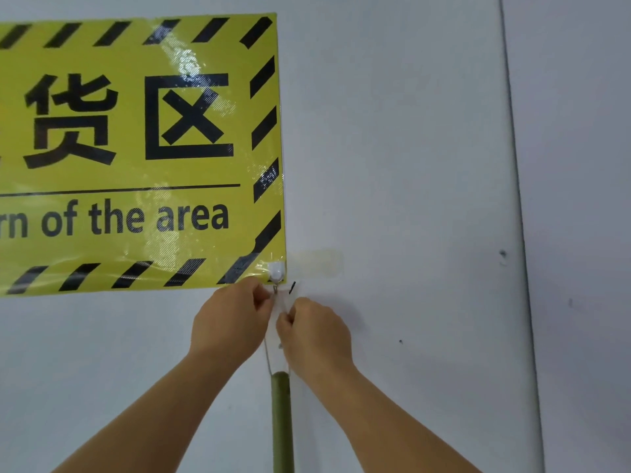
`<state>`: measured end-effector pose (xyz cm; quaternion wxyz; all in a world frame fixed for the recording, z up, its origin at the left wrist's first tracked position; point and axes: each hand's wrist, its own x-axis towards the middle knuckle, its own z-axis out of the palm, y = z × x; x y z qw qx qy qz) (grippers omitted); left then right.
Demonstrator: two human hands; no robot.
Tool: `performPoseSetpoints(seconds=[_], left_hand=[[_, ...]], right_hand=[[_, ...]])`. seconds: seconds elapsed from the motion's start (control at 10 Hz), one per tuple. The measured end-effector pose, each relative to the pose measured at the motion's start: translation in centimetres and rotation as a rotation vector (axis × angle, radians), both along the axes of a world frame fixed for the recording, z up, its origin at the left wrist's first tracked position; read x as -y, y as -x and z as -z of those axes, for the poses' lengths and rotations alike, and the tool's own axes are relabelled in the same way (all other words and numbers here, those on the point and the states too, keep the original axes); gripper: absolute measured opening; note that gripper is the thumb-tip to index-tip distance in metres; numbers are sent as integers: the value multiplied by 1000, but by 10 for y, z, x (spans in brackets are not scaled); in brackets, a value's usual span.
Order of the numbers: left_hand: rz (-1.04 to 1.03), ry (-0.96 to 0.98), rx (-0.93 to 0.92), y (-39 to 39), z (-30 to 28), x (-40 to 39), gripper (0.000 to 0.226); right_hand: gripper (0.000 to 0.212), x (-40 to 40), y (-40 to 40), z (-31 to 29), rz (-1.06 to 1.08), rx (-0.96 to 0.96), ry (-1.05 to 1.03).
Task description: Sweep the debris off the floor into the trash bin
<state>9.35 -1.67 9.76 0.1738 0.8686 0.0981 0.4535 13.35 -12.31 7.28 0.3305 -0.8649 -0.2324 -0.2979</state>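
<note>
Lighting: even, soft, moderately bright. White glare is streaking across the glossy yellow sign (136,148), strongest near its top centre and lower right corner. Faint shadow is falling on the wall (409,165) beside the hands. Focus: slightly soft overall; wall seam is bowing at the right edge.

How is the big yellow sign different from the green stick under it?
The glossy yellow sign with black stripes is wide and flat; the olive-green round handle is thin and long. The sign carries writing; the handle is plain. The sign is stuck flat on the wall; the handle hangs from a thin loop. Both are against the white wall.
</note>
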Motion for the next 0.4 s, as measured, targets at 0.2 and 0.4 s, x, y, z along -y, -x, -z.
performPoseSetpoints(seconds=[0.2,0.4], left_hand=[[34,110,-145,15,12,-12,17],[167,359,-93,64,32,-40,43]], right_hand=[[32,4,19,0,-7,-137,10],[68,4,58,13,-63,-396,-253]])
